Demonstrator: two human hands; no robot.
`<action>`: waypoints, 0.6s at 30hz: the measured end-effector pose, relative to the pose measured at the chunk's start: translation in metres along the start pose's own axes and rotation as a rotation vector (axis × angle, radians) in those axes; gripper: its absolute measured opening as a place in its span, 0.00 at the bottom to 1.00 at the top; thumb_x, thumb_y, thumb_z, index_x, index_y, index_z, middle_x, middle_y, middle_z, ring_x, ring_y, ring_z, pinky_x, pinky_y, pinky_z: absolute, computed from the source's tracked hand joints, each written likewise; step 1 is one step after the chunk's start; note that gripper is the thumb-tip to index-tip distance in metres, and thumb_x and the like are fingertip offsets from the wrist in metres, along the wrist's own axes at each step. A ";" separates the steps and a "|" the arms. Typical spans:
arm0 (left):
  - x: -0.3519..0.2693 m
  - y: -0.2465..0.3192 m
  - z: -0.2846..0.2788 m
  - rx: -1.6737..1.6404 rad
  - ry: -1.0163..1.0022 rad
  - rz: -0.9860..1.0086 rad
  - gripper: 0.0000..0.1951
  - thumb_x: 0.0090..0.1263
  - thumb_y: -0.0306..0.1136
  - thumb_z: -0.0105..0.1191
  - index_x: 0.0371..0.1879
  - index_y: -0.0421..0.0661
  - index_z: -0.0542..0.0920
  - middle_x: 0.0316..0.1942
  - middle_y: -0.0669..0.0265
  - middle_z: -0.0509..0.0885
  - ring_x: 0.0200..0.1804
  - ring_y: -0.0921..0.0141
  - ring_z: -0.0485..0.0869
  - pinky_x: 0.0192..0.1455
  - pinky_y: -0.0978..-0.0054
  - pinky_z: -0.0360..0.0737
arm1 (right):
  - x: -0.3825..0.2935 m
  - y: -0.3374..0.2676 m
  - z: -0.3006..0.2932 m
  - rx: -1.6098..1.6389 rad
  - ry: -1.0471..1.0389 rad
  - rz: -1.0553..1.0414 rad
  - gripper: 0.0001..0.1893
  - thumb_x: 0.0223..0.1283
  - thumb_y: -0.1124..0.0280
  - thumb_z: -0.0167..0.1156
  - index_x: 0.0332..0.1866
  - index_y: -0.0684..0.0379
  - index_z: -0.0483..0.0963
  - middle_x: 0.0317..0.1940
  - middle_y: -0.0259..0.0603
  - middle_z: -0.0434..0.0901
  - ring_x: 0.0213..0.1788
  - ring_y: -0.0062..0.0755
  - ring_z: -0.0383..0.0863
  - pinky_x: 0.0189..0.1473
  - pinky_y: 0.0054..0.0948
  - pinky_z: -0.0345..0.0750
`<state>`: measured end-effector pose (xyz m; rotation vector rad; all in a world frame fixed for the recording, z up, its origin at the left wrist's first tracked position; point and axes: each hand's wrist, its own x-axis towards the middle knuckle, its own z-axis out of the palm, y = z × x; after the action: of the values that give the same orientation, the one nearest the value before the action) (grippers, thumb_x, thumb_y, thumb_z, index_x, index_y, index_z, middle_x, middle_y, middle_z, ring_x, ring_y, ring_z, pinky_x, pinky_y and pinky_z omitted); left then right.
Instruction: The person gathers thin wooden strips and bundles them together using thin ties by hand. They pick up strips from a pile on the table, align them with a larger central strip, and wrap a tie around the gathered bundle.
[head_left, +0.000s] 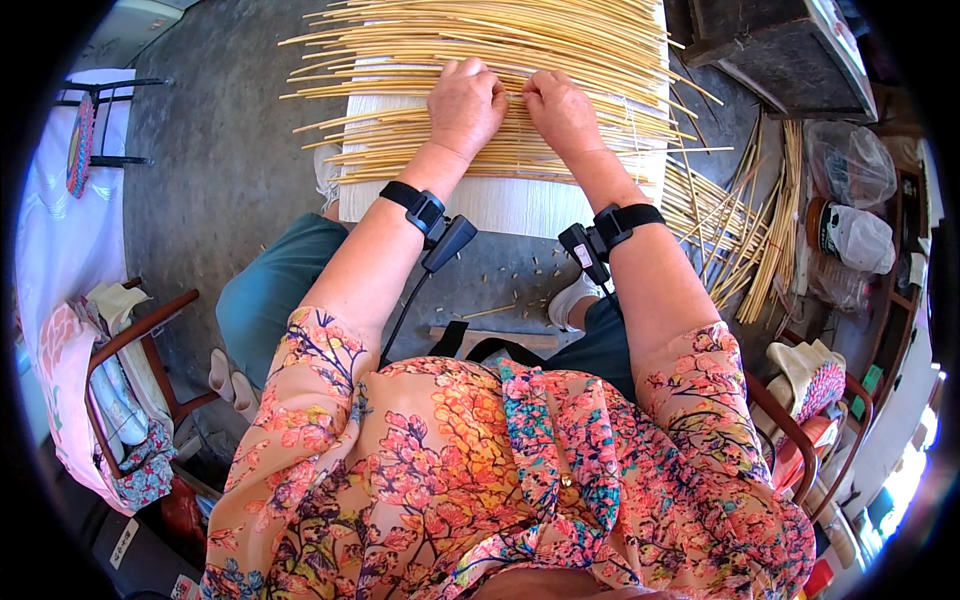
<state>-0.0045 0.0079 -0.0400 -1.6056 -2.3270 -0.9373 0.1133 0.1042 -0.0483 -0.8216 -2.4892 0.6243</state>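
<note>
Many thin straw-coloured reed stalks (480, 161) lie side by side across a white board (457, 202) with a finely lined surface. Over the middle stalks, my left hand (466, 101) is curled, fingers pressed together at a stalk or a thread. To its right, my right hand (561, 109) is curled the same way, its fingertips just across a small gap. What lies between the fingers of each hand is hidden. A thin white thread (630, 120) runs over the stalks right of my right hand.
More loose stalks (772, 225) lie on the floor at the right. Short cut pieces lie below the board. A dark wooden cabinet (787, 64) stands at upper right, with a plastic-wrapped jar (855, 236) below it. Chairs flank me, the left (142, 330) holding cloths.
</note>
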 end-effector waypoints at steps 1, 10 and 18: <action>0.001 0.000 0.000 0.005 0.006 0.012 0.02 0.48 0.29 0.60 0.16 0.48 0.81 0.27 0.71 0.77 0.36 0.66 0.75 0.34 0.70 0.77 | 0.000 0.000 0.000 -0.004 0.004 0.001 0.05 0.55 0.68 0.55 0.31 0.55 0.76 0.32 0.46 0.78 0.34 0.50 0.80 0.36 0.43 0.78; 0.002 0.001 0.000 0.020 0.001 0.032 0.02 0.48 0.29 0.59 0.16 0.47 0.81 0.26 0.71 0.77 0.35 0.66 0.75 0.35 0.71 0.76 | 0.001 -0.004 -0.003 -0.023 0.004 0.054 0.05 0.55 0.69 0.56 0.32 0.57 0.75 0.31 0.47 0.79 0.35 0.51 0.79 0.37 0.42 0.76; 0.003 -0.002 0.001 0.014 0.006 0.067 0.03 0.49 0.29 0.60 0.17 0.48 0.80 0.27 0.69 0.78 0.35 0.65 0.75 0.36 0.71 0.76 | 0.004 -0.006 -0.001 -0.009 -0.025 0.059 0.05 0.57 0.70 0.54 0.34 0.59 0.75 0.32 0.49 0.80 0.35 0.51 0.80 0.38 0.43 0.76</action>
<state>-0.0068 0.0103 -0.0403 -1.6621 -2.2555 -0.9085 0.1087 0.1032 -0.0431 -0.8980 -2.5001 0.6484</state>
